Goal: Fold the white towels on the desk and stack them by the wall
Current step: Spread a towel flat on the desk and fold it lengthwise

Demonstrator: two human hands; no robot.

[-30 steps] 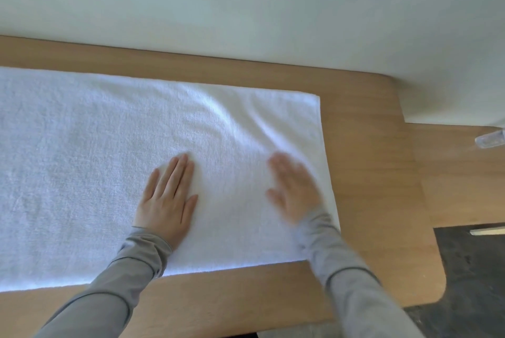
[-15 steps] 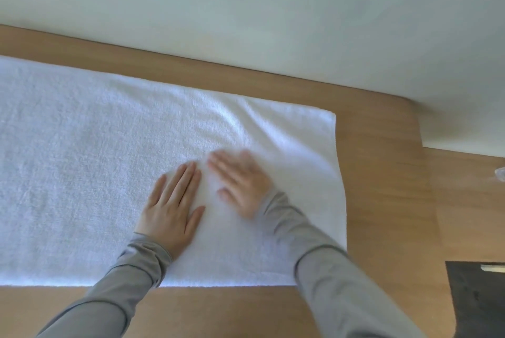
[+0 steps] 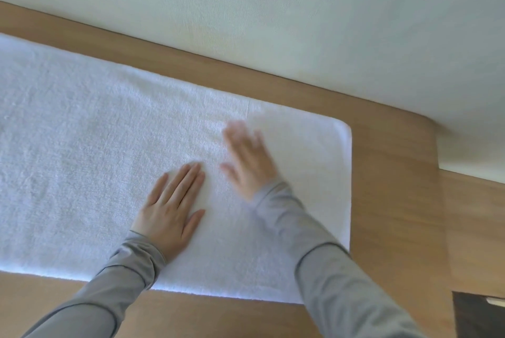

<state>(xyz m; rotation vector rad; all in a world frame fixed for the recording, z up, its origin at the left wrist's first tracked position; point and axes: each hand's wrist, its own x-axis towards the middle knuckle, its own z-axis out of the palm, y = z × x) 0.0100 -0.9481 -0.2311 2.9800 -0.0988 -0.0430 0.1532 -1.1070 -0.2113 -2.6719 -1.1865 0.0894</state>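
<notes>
Across the wooden desk (image 3: 396, 214) a white towel (image 3: 82, 151) lies spread flat, running from the 9 o'clock edge of view toward 3 o'clock, with a strip of bare desk between it and the pale wall (image 3: 273, 23) at 12 o'clock. The left hand (image 3: 170, 214) rests palm-down on the towel, fingers straight, gripping nothing. At its 2 o'clock the blurred right hand (image 3: 250, 165) is flat on the cloth too, likewise grasping nothing.

dark floor (image 3: 472, 321) at lower right, pale strip (image 3: 496, 301), possibly paper
</notes>
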